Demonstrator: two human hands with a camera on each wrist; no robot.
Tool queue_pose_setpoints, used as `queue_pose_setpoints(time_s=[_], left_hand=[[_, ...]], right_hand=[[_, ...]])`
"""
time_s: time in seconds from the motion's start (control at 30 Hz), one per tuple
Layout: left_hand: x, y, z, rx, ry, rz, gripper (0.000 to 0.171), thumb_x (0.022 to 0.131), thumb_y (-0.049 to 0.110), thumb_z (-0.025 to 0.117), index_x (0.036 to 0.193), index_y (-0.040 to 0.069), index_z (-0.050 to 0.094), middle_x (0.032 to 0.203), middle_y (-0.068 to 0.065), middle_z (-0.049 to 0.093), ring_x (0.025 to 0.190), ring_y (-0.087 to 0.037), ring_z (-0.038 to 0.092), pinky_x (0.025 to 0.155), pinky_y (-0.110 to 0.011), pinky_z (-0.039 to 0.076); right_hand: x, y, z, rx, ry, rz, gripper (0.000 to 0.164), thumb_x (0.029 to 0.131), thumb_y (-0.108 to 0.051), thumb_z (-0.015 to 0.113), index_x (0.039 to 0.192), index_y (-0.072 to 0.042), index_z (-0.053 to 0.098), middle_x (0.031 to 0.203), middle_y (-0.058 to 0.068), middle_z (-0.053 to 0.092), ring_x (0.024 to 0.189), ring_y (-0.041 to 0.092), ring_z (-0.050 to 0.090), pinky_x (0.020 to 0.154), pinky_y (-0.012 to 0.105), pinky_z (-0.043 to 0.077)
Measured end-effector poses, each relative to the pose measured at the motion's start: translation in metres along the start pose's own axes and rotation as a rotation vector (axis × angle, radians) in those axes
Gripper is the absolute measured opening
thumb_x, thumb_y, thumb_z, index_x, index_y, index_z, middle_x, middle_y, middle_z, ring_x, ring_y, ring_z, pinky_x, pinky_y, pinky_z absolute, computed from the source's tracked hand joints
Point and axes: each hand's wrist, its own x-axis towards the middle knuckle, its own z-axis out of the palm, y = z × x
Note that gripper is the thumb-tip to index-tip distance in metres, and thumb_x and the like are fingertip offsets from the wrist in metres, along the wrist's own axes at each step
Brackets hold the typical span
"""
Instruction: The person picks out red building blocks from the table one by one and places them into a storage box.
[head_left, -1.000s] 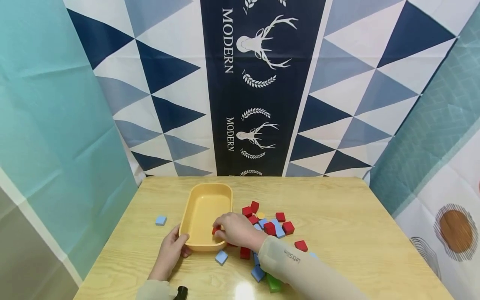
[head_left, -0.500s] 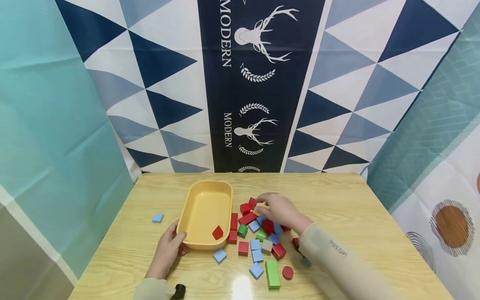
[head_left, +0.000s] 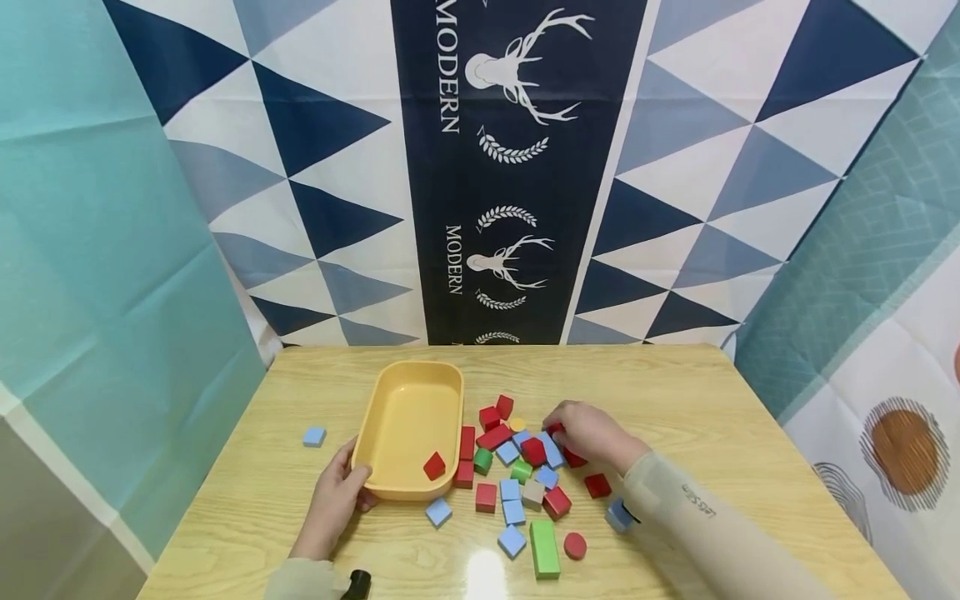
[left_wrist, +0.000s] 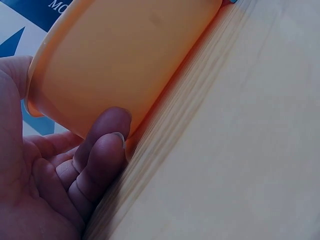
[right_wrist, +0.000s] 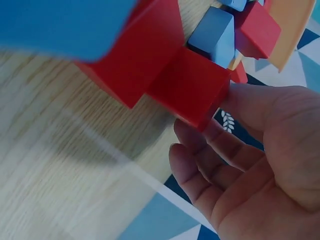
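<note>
My left hand (head_left: 335, 498) grips the near left corner of a yellow plastic tray (head_left: 358, 450), thumb at the rim and fingers curled against the outer wall (left_wrist: 130, 55). One red block (head_left: 434, 467) lies in the tray's near right corner. At the far right of the block pile, my right hand (head_left: 596, 435) pinches a small red block (head_left: 556, 428), partly covered by the fingers. Another red block (right_wrist: 192, 87) sits just under that hand and hides the fingertips in the right wrist view. Beside it stands a further red block (right_wrist: 145, 55).
Several red, blue and green blocks lie right of the tray, among them a long green block (head_left: 545, 550) and a red disc (head_left: 575, 546). A blue block (head_left: 619, 515) is under the right sleeve. Another blue block (head_left: 314, 437) lies left of the tray.
My right hand has let go of a red block in the tray and moved right to the pile's far right side. My left hand stays on the tray. The head view has shifted slightly.
</note>
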Motion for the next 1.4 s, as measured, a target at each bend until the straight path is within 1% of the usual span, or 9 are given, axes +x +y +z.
queue_pose_setpoints(time_s=[0.13, 0.33, 0.63, 0.77, 0.9, 1.0, 1.13, 1.27, 1.4], left_hand=[[-0.002, 0.004, 0.001, -0.001, -0.009, 0.000, 0.060, 0.095, 0.011, 0.052, 0.152, 0.008, 0.034, 0.106, -0.020, 0.066, 0.061, -0.029, 0.060, 0.049, -0.029, 0.051], [-0.015, 0.028, 0.004, -0.002, -0.018, -0.020, 0.056, 0.096, 0.005, 0.050, 0.150, 0.001, 0.035, 0.102, -0.026, 0.064, 0.061, -0.030, 0.060, 0.050, -0.030, 0.052], [-0.003, 0.002, 0.003, -0.004, 0.000, -0.029, 0.056, 0.095, 0.010, 0.054, 0.149, 0.010, 0.039, 0.097, -0.018, 0.067, 0.059, -0.027, 0.060, 0.049, -0.029, 0.052], [-0.003, 0.001, 0.002, -0.010, 0.011, -0.013, 0.054, 0.094, 0.010, 0.054, 0.147, 0.011, 0.042, 0.094, -0.018, 0.067, 0.058, -0.029, 0.060, 0.047, -0.029, 0.052], [-0.003, 0.002, 0.000, -0.012, 0.013, -0.015, 0.053, 0.094, 0.010, 0.053, 0.146, 0.012, 0.043, 0.091, -0.018, 0.066, 0.058, -0.029, 0.059, 0.047, -0.029, 0.051], [-0.003, 0.001, 0.001, -0.022, 0.008, -0.014, 0.053, 0.094, 0.009, 0.053, 0.146, 0.012, 0.043, 0.090, -0.019, 0.065, 0.059, -0.028, 0.059, 0.048, -0.028, 0.051], [-0.002, -0.001, 0.002, -0.040, 0.002, -0.018, 0.054, 0.095, 0.008, 0.053, 0.147, 0.010, 0.042, 0.089, -0.017, 0.066, 0.058, -0.028, 0.059, 0.048, -0.029, 0.051], [-0.003, -0.001, 0.003, -0.039, 0.004, -0.027, 0.055, 0.095, 0.009, 0.054, 0.148, 0.009, 0.041, 0.087, -0.014, 0.066, 0.059, -0.029, 0.060, 0.048, -0.030, 0.052], [-0.003, 0.002, 0.003, -0.032, 0.010, -0.019, 0.053, 0.095, 0.009, 0.054, 0.146, 0.012, 0.044, 0.087, -0.014, 0.066, 0.059, -0.029, 0.060, 0.048, -0.029, 0.052]], right_hand=[[-0.001, -0.001, 0.003, -0.064, -0.018, -0.007, 0.028, 0.084, -0.011, 0.077, 0.111, -0.013, 0.075, 0.105, 0.005, 0.067, 0.091, 0.019, 0.057, 0.089, 0.042, 0.053], [-0.002, 0.002, 0.009, -0.145, 0.001, -0.057, 0.018, 0.084, -0.007, 0.075, 0.101, -0.013, 0.076, 0.094, 0.004, 0.067, 0.083, 0.018, 0.057, 0.085, 0.041, 0.055], [-0.001, -0.006, 0.002, -0.094, 0.024, -0.031, 0.021, 0.082, -0.008, 0.077, 0.103, -0.012, 0.075, 0.094, 0.004, 0.068, 0.081, 0.018, 0.058, 0.083, 0.041, 0.056], [0.002, -0.032, -0.014, 0.003, 0.119, -0.103, 0.027, 0.083, -0.009, 0.077, 0.110, -0.009, 0.073, 0.101, 0.005, 0.069, 0.086, 0.018, 0.060, 0.083, 0.041, 0.055], [0.004, -0.081, -0.023, 0.170, 0.179, -0.225, 0.032, 0.088, -0.017, 0.073, 0.119, -0.010, 0.069, 0.109, 0.001, 0.067, 0.089, 0.014, 0.059, 0.083, 0.039, 0.054], [0.006, -0.117, -0.017, 0.245, 0.174, -0.347, 0.033, 0.091, -0.021, 0.071, 0.122, -0.011, 0.068, 0.108, -0.003, 0.066, 0.086, 0.010, 0.057, 0.079, 0.032, 0.054], [0.009, -0.148, 0.003, 0.197, 0.131, -0.480, 0.031, 0.091, -0.023, 0.071, 0.121, -0.014, 0.068, 0.108, -0.007, 0.066, 0.089, 0.005, 0.055, 0.080, 0.025, 0.053], [0.012, -0.160, 0.022, 0.124, 0.079, -0.483, 0.030, 0.092, -0.026, 0.069, 0.121, -0.017, 0.069, 0.113, -0.008, 0.065, 0.100, 0.002, 0.055, 0.086, 0.026, 0.052], [0.015, -0.162, 0.030, 0.179, 0.060, -0.428, 0.029, 0.092, -0.027, 0.070, 0.119, -0.018, 0.070, 0.109, -0.010, 0.067, 0.094, 0.002, 0.055, 0.083, 0.026, 0.052]])
